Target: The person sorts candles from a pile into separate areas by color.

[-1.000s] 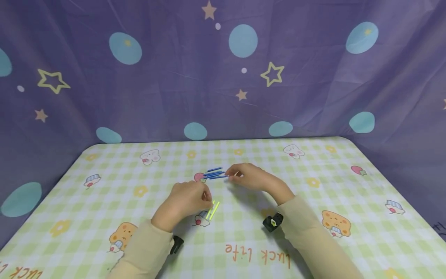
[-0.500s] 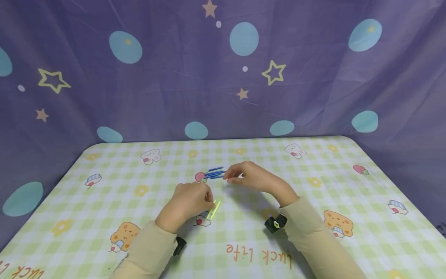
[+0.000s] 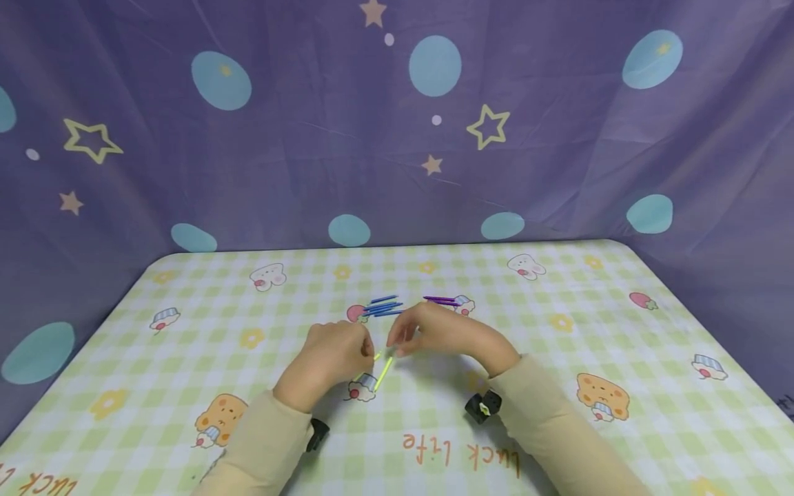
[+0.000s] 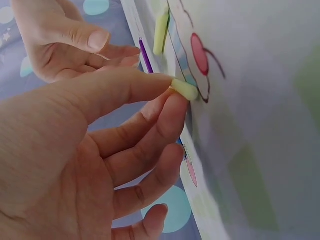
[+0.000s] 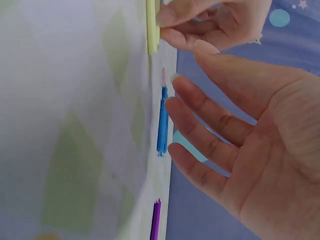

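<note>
My left hand (image 3: 335, 353) pinches a thin yellow stick (image 4: 186, 90) between thumb and fingertips, low over the checked tablecloth. Its other fingers curve loosely in the left wrist view. A second yellow stick (image 3: 384, 374) lies just to the right of that hand. Close to the far end of this stick is my right hand (image 3: 443, 329). In the right wrist view its fingers are apart and relaxed, with nothing between them. Beyond both hands lies a loose group of blue sticks (image 3: 382, 308). Purple sticks (image 3: 441, 300) lie to their right, behind the right hand, which may hide part of them.
The table (image 3: 533, 441) wears a green and white checked cloth with printed cartoons and lettering. A purple curtain (image 3: 310, 138) with stars and dots hangs along its back edge. A black wrist camera (image 3: 483, 406) sits under the right forearm.
My right hand has come away from the blue sticks, toward me and the yellow ones, uncovering the purple sticks. The pinched yellow stick has shifted left, away from the other.
</note>
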Motion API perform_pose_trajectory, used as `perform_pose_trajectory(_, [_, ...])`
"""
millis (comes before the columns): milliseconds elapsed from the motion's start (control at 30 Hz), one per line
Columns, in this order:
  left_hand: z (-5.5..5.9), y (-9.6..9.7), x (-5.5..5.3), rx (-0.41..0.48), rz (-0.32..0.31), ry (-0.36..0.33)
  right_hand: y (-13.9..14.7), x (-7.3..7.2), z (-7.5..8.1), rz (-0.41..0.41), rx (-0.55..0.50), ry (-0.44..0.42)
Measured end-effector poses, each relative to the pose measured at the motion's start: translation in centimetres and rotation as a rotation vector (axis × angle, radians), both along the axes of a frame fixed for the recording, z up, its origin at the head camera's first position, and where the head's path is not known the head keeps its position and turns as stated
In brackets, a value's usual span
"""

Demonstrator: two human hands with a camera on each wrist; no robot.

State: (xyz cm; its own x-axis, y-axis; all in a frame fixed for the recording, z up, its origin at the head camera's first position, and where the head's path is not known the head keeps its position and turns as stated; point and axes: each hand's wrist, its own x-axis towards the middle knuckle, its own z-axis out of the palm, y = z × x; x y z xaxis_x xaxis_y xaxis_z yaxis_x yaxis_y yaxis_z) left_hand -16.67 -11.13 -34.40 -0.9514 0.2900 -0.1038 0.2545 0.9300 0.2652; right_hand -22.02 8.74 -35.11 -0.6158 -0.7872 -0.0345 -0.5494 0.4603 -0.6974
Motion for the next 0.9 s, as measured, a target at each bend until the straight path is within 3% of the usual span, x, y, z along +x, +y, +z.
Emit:
perform_pose_trajectory(433, [0.1,-0.8,-0.6,-0.009,0.034,-0.054,-0.9,1.0,-0.3,0.051,0.015,0.024])
perform_pose_trajectory(900, [0.1,-1.9,-1.2,0.006,0.048,-0.045,-1.8,1.6,-0.8,0.053,0.113,0.078])
